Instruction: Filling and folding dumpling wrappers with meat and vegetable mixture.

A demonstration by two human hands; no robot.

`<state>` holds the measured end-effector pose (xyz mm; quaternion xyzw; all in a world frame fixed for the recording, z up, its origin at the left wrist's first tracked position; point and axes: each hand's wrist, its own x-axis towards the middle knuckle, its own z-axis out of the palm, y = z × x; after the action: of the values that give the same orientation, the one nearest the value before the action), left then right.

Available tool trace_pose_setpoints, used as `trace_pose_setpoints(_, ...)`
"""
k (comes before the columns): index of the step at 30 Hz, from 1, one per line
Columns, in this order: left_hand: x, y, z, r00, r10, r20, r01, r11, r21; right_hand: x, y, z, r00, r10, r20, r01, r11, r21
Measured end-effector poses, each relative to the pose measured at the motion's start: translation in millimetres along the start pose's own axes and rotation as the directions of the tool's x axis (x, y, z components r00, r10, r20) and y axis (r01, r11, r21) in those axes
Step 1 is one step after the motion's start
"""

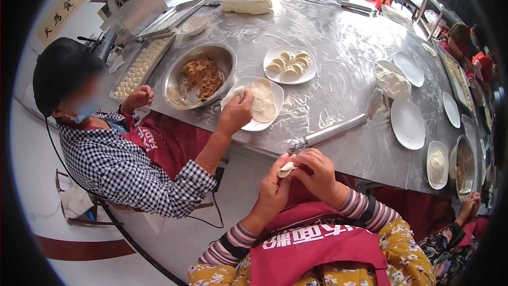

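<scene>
Over the near edge of the table, my left hand [274,180] and my right hand [319,172] meet around a small folded dumpling [287,169]. Fingers of both hands press its pale dough edge, and the filling inside is hidden. Just beyond my hands lies a metal rolling pin [333,130]. A plate of round dough wrappers [263,110] is to the left, where a co-worker's hand [237,110] holds a wrapper at its rim. Behind it sits a white plate [290,76] with several finished dumplings.
A steel bowl of brown filling [201,76] stands at the left, beside a tray of dumplings [143,66]. A plate of flour [392,80] and empty white plates [407,124] are on the right. A large dough block [246,1] lies at the far side. A co-worker in a checked shirt [127,164] sits close on my left.
</scene>
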<state>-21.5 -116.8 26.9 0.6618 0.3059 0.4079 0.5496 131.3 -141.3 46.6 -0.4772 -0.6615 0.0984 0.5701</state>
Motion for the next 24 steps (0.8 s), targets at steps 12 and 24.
trace_pose_setpoints(12,11,-3,-13,0.942,0.297,0.157,-0.333,0.883,0.331,13,7,1,0.927,-0.341,0.158,0.362,0.923,-0.132)
trace_pose_setpoints(24,0,-10,1,0.992,0.128,0.014,-0.129,0.99,0.052,12,6,11,0.983,-0.166,0.073,0.177,0.97,-0.167)
